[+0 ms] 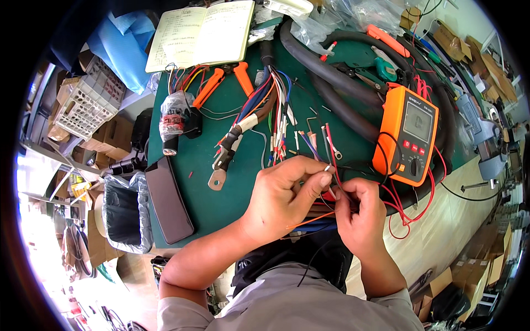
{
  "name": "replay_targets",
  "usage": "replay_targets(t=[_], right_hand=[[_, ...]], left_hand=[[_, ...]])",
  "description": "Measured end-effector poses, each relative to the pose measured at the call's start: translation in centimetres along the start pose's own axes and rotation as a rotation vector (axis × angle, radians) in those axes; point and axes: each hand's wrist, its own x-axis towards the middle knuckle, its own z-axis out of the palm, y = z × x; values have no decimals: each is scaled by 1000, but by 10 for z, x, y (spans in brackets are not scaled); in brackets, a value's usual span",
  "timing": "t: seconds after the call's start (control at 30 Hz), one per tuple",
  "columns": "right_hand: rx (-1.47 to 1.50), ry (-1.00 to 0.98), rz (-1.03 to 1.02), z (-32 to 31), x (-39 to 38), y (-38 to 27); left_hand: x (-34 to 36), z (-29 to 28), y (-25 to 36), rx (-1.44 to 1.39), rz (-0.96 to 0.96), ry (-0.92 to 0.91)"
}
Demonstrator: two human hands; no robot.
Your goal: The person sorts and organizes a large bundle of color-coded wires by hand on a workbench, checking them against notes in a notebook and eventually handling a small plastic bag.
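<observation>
Above the near edge of the green table, my two hands work close together. My left hand (290, 193) is closed, thumb and forefinger pinching a thin wire with a white end (329, 168). Beside it my right hand (361, 212) is closed too, its fingertips on a thin dark wire; whether both hold the same wire I cannot tell. Loose wires, one of them orange (312, 220), run below the hands. Just beyond lies a fanned bundle of coloured wires (276, 105) with white-sleeved ends, beside a thick brown-sleeved lead ending in a metal cable lug (217, 180).
An orange multimeter (406, 135) with red leads stands at the right, against a thick black cable (348, 110). Orange-handled pliers (223, 80), an open notebook (200, 36), a taped connector (174, 118) and a brown case (168, 201) lie left. A lined bin (127, 212) stands beside the table.
</observation>
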Motion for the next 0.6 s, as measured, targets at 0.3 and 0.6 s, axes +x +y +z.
replay_targets(t=[0.3,0.6], right_hand=[[66,-91,50,-8,4,-7],[116,-196,93,-20,10,-2]], left_hand=[[1,5,6,-272,-90,32],[1,4,7,-354,-23,-53]])
